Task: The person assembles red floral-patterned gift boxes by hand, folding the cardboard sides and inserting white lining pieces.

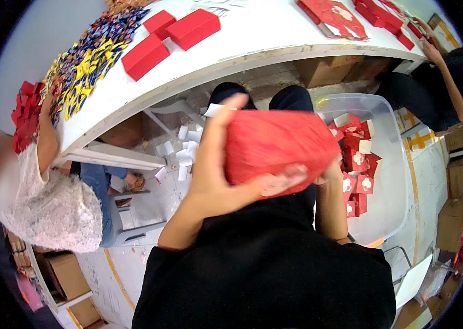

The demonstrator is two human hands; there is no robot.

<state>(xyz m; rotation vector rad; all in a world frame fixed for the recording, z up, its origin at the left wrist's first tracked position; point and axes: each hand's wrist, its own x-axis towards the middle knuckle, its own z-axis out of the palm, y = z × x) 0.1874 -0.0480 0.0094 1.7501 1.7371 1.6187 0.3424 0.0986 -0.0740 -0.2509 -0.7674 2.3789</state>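
In front of my chest I hold a red box (pixel 281 145) with a pale flower-like print on its near side; motion smears its surface. My left hand (pixel 212 172) grips its left end, thumb along the near side and fingers reaching up past the top. At the other end my right hand (pixel 329 176) is closed on the box's right corner, with most of its fingers hidden behind it. A small white paper piece (pixel 213 110) shows beside my left fingers.
A clear plastic tub (pixel 393 203) with several red printed boxes (pixel 358 162) stands to my right. White scraps (pixel 186 153) litter the floor at left. On the white table (pixel 259 35) lie plain red boxes (pixel 193 28), a red printed stack (pixel 334 19) and patterned ribbons (pixel 92 60). Co-workers sit left and right.
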